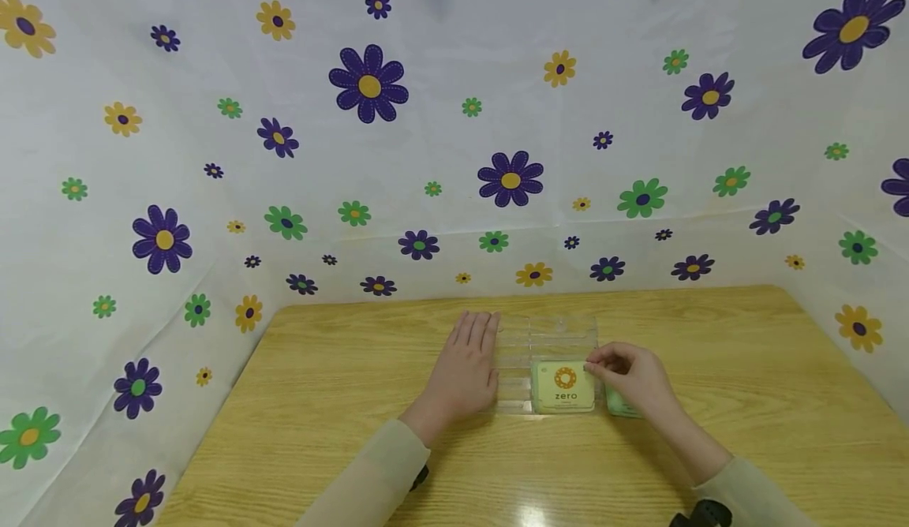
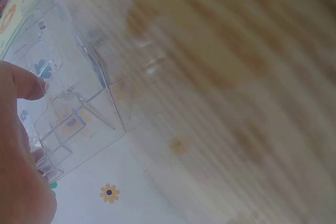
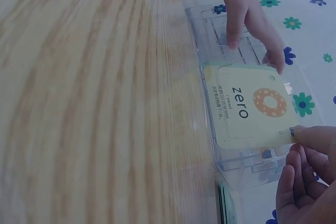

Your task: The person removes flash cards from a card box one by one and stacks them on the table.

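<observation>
A clear plastic card holder (image 1: 513,385) with several compartments stands on the table. My left hand (image 1: 465,365) rests on its left side with fingers straight; in the left wrist view the thumb (image 2: 29,85) reaches over the clear plastic. At the holder's right lies a yellow flash card (image 1: 564,403) printed "zero" with an orange ring. My right hand (image 1: 637,377) pinches that card's right edge between thumb and fingers. A green-edged stack of cards (image 3: 226,203) lies just right of the holder, partly hidden beneath the right hand in the head view.
The wood-grain table (image 1: 319,432) extends around the holder on all sides. White cloth (image 1: 440,140) with purple, yellow and green flowers rises behind the table and at both sides. Dark wrist devices (image 1: 703,513) sit by the sleeves.
</observation>
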Action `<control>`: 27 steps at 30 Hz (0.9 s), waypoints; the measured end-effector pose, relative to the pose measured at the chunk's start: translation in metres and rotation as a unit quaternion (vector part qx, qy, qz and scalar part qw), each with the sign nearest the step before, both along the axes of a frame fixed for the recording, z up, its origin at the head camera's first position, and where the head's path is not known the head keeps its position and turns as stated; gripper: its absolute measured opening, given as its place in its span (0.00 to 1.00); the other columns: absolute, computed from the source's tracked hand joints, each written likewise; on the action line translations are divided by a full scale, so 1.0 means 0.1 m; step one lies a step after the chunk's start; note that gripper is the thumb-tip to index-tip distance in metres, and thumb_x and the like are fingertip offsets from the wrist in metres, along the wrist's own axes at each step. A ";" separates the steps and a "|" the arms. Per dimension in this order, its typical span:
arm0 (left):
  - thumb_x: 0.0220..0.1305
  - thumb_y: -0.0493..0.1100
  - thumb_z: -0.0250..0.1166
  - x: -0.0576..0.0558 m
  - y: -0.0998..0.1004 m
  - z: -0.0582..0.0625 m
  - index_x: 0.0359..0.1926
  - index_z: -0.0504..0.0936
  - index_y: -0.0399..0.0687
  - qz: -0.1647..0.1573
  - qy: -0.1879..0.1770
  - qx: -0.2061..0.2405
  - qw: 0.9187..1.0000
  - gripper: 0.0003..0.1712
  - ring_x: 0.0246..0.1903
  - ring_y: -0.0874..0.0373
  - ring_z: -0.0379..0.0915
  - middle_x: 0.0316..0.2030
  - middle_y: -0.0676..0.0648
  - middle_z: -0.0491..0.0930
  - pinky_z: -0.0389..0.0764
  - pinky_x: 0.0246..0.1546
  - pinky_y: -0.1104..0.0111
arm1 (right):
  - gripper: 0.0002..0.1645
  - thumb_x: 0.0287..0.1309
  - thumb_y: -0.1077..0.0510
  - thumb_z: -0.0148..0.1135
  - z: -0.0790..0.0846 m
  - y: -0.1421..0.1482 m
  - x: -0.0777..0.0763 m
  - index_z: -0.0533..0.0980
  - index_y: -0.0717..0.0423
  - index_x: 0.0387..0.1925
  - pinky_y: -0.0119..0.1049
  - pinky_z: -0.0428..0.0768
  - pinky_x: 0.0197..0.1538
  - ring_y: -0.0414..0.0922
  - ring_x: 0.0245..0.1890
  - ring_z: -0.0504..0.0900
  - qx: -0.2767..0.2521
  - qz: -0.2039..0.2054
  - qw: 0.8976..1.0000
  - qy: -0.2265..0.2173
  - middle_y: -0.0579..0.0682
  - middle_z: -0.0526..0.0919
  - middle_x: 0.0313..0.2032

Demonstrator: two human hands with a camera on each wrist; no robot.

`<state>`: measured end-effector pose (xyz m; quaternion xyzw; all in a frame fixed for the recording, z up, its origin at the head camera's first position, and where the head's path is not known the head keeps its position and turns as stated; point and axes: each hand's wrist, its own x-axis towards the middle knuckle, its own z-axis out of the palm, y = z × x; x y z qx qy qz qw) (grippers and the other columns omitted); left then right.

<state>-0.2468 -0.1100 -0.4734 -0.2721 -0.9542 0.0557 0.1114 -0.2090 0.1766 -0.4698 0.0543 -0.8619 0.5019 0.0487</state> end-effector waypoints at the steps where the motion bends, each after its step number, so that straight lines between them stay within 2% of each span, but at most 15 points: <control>1: 0.74 0.50 0.58 0.00 0.00 0.00 0.83 0.49 0.35 0.000 0.001 0.000 1.000 0.47 0.79 0.42 0.57 0.78 0.37 0.61 0.50 0.86 0.51 | 0.05 0.63 0.65 0.73 0.00 0.00 0.00 0.87 0.64 0.40 0.26 0.78 0.33 0.33 0.29 0.76 -0.001 0.001 1.000 0.000 0.55 0.88 0.35; 16: 0.75 0.51 0.57 0.00 0.00 0.01 0.83 0.48 0.36 0.006 0.000 -0.008 1.000 0.47 0.80 0.43 0.55 0.79 0.38 0.59 0.49 0.86 0.51 | 0.05 0.65 0.65 0.72 0.01 0.01 0.01 0.87 0.64 0.41 0.26 0.80 0.35 0.32 0.31 0.79 0.001 0.005 1.000 -0.005 0.58 0.90 0.40; 27: 0.74 0.51 0.58 -0.01 0.01 0.02 0.83 0.49 0.36 0.005 -0.001 -0.009 1.000 0.47 0.79 0.44 0.56 0.78 0.39 0.60 0.50 0.86 0.51 | 0.04 0.65 0.65 0.72 0.05 0.02 0.01 0.87 0.63 0.41 0.26 0.80 0.36 0.31 0.31 0.79 -0.004 0.007 1.000 0.003 0.58 0.90 0.39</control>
